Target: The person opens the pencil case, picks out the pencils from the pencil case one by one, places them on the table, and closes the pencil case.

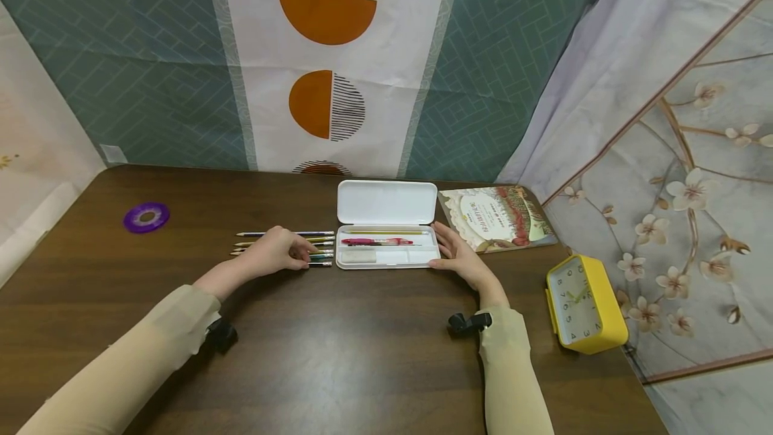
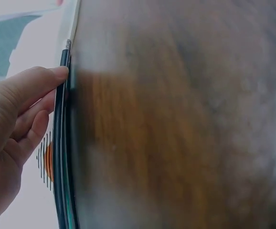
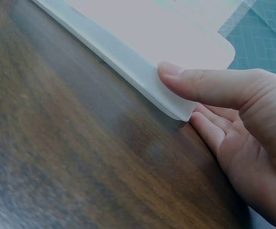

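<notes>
A white pencil case [image 1: 386, 203] lies with its lid up. Inside are a pink pen [image 1: 359, 242], a yellow pencil [image 1: 386, 232] and a white eraser [image 1: 359, 257]. Left of the case, several pencils [image 1: 314, 233] lie side by side, their eraser ends towards it. My left hand [image 1: 274, 252] is over this row, partly hiding it. In the left wrist view, thumb and fingers pinch a dark pencil [image 2: 60, 119] near its metal-banded end. My right hand [image 1: 461, 262] grips the case's right end, thumb over the rim and fingers against the side.
Behind the case to the right lies a booklet [image 1: 495, 217] with a printed cover. A yellow alarm clock [image 1: 586, 304] stands farther right. On the left side of the brown table [image 1: 338, 361] is a purple tape roll [image 1: 146, 217]. Patterned cloth [image 1: 175, 99] hangs along the back edge.
</notes>
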Tool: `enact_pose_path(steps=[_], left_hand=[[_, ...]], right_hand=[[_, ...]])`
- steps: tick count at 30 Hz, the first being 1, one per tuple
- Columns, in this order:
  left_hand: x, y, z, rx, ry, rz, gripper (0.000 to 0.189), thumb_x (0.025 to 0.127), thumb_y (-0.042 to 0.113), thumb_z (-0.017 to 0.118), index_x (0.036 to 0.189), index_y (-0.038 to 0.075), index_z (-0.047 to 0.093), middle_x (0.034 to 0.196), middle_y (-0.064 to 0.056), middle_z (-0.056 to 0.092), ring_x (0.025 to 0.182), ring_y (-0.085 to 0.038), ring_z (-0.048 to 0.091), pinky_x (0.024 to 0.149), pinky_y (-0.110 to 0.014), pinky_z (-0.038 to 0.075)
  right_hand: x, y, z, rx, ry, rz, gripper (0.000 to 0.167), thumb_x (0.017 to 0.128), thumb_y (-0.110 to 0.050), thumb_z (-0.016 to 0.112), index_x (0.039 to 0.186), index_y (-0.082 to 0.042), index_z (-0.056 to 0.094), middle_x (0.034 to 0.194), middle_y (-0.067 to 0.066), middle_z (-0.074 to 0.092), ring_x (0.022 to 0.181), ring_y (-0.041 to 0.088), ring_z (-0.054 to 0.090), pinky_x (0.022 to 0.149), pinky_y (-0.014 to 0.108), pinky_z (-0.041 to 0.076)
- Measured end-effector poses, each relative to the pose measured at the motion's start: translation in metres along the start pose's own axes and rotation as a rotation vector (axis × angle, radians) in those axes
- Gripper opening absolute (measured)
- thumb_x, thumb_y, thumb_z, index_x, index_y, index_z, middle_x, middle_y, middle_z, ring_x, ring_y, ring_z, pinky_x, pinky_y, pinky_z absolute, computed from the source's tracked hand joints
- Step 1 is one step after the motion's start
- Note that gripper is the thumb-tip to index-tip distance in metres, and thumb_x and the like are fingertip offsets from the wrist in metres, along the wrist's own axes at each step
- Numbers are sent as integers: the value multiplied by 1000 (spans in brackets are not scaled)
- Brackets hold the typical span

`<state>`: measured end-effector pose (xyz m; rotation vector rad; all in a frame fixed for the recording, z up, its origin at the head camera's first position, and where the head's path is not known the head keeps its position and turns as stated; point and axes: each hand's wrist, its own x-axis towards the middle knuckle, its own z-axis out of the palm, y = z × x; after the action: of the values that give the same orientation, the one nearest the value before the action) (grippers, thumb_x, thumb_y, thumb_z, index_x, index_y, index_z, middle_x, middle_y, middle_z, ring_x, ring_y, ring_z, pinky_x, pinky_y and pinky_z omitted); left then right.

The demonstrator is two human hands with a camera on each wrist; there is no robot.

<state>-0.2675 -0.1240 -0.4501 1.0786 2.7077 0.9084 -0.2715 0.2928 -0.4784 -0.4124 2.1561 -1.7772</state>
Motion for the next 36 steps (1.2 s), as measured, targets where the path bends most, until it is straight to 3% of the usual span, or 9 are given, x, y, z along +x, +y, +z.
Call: enact_pose_path(steps=[22, 30, 36], left_hand=[[-1, 0, -1, -5, -29, 16, 27, 77, 1, 79, 103, 0, 75, 81, -1, 75, 74, -11, 71, 66, -22, 56], [1, 1, 0, -18, -2, 59, 29, 75, 3, 81, 103, 0, 75, 82, -3, 76, 75, -12, 72, 67, -24, 57], [8, 6, -4, -42, 7, 58, 28, 76, 3, 80, 104, 1, 75, 86, -5, 76, 77, -12, 72, 70, -26, 58]], right_hand=[[1, 2, 1, 4, 2, 4, 94, 84, 8, 70, 156, -2, 10, 164, 16, 12, 152, 29, 12, 120, 43, 17], [0, -1, 1, -5, 3, 3, 94, 84, 7, 70, 156, -2, 10, 163, 17, 13, 151, 31, 12, 120, 46, 17], [0, -1, 1, -5, 3, 9, 94, 84, 7, 69, 156, -3, 10, 164, 16, 13, 152, 30, 12, 120, 43, 19]])
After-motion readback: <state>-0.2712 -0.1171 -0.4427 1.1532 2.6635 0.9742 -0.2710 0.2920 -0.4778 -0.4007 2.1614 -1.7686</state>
